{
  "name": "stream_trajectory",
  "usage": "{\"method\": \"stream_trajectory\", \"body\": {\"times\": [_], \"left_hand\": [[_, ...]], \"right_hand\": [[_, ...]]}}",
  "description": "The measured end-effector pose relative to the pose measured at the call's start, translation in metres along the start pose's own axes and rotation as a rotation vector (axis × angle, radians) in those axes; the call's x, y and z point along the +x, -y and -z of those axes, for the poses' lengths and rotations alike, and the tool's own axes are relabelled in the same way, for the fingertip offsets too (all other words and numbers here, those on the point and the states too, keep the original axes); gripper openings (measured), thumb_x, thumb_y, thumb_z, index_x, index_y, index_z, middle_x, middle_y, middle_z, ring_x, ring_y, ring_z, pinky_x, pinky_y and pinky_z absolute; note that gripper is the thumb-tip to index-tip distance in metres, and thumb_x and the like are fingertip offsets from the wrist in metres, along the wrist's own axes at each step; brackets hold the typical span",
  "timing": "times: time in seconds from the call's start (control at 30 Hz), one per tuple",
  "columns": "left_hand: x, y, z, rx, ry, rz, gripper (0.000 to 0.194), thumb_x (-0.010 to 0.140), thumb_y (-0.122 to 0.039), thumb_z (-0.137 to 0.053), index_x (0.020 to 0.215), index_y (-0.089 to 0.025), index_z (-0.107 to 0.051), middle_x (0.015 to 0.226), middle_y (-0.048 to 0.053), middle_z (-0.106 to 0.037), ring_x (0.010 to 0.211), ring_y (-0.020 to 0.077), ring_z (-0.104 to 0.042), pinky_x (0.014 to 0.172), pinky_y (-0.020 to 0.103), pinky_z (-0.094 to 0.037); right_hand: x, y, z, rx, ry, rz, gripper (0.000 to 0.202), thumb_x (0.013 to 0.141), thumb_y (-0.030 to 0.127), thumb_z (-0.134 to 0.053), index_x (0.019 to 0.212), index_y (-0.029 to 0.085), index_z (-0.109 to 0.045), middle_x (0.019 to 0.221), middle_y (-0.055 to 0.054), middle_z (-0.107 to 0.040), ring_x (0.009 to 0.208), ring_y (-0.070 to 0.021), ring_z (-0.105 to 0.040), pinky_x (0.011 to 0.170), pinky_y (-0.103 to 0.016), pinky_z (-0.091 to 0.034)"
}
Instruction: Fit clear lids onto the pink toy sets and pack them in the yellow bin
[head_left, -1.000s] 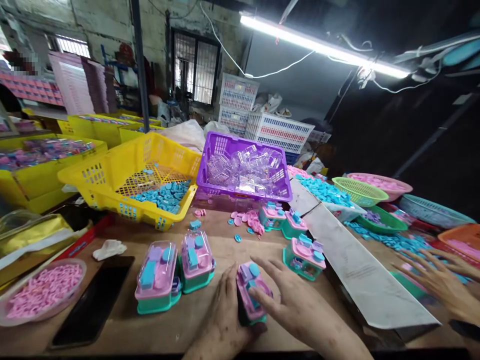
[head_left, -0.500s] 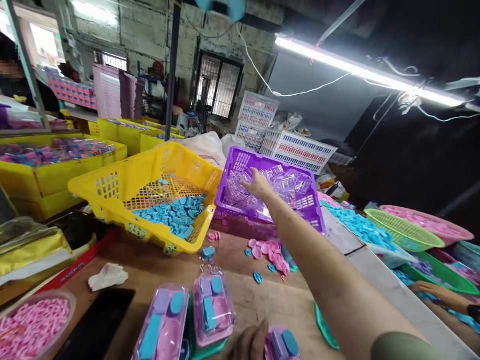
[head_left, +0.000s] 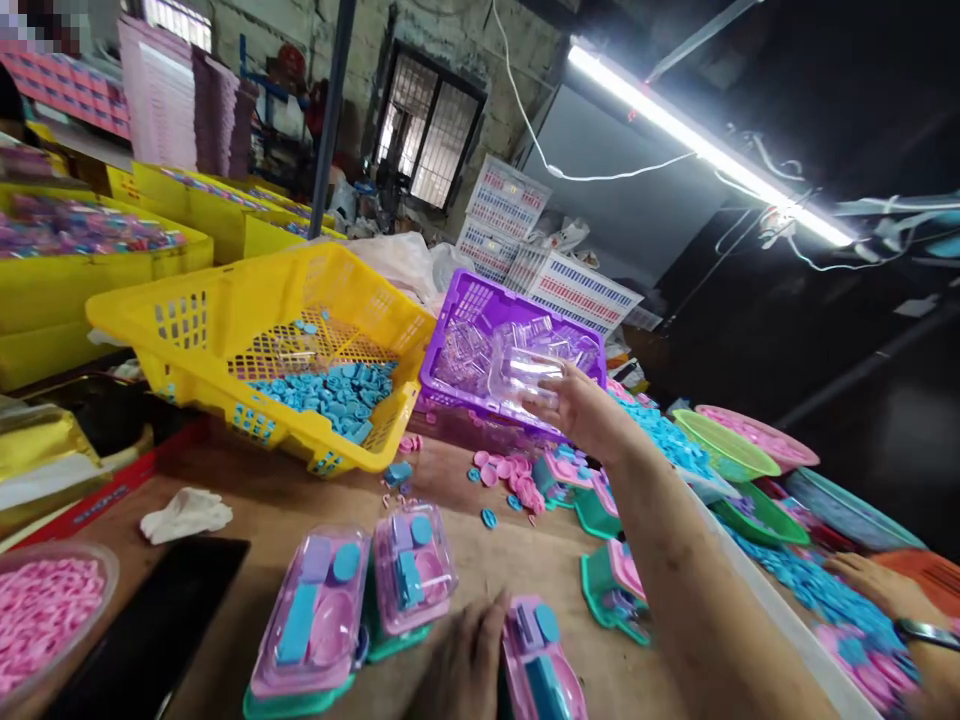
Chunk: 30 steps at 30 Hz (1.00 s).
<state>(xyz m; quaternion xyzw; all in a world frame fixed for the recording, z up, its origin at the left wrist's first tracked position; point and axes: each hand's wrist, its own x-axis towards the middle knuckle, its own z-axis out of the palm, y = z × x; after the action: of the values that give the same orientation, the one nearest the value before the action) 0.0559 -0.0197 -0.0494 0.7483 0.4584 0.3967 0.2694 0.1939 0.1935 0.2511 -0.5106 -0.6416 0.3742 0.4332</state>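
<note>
My right hand [head_left: 571,405] is closed on a clear plastic cover [head_left: 517,372], which is above the front of a purple basket [head_left: 442,385] filled with similar clear covers. At the bottom centre my left hand [head_left: 472,650] rests beside a toy set [head_left: 544,650] with pink, purple and blue parts and no cover visible on it. The left fingers are dark and blurred, so their grip is unclear. To the left stand a covered toy set [head_left: 315,610] and another covered set [head_left: 414,568], both on green bases.
A yellow basket [head_left: 225,370] holds blue pieces. Loose pink pieces [head_left: 517,475] and several green-based sets [head_left: 611,585] lie on the table. A black phone [head_left: 150,630] and a bowl of pink pieces [head_left: 52,620] are at left. Another person's hand [head_left: 874,580] is among blue pieces at right.
My right hand has come back toward me from inside the purple basket and now has a clear cover in it. My left hand stays by the toy set. The view has shifted.
</note>
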Motion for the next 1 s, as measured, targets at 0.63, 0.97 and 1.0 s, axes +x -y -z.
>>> {"method": "stream_trajectory", "body": {"times": [0.63,0.97,1.0], "left_hand": [[0.007,-0.03,0.063,-0.253,0.123,-0.054,0.128,0.074,-0.033,-0.104,0.173,-0.027,-0.023,0.171,0.019,-0.048,0.161,0.0421,-0.049,0.135,0.067,-0.042],[0.006,-0.03,0.056,-0.231,0.107,-0.112,0.138,0.072,-0.03,-0.106,0.174,-0.028,-0.013,0.172,0.022,-0.047,0.163,0.0432,-0.048,0.134,0.068,-0.043],[0.006,-0.03,0.056,-0.238,0.114,-0.084,0.141,0.071,-0.031,-0.107,0.174,-0.027,-0.011,0.171,0.023,-0.049,0.162,0.0438,-0.05,0.132,0.068,-0.045]], "right_hand": [[-0.216,-0.085,0.002,0.187,0.162,-0.384,0.056,0.098,0.067,-0.08,0.141,0.03,-0.081,0.14,-0.012,-0.079,0.104,-0.0235,-0.078,0.088,-0.035,-0.066],[-0.266,-0.091,-0.044,-0.248,-0.219,0.049,0.071,0.099,0.058,-0.082,0.159,0.031,-0.056,0.151,-0.015,-0.067,0.143,-0.0354,-0.068,0.121,-0.058,-0.057],[-0.266,-0.086,-0.046,-0.274,-0.248,0.124,0.061,0.101,0.053,-0.08,0.154,0.031,-0.06,0.15,-0.015,-0.068,0.143,-0.0352,-0.068,0.122,-0.058,-0.056]]}}
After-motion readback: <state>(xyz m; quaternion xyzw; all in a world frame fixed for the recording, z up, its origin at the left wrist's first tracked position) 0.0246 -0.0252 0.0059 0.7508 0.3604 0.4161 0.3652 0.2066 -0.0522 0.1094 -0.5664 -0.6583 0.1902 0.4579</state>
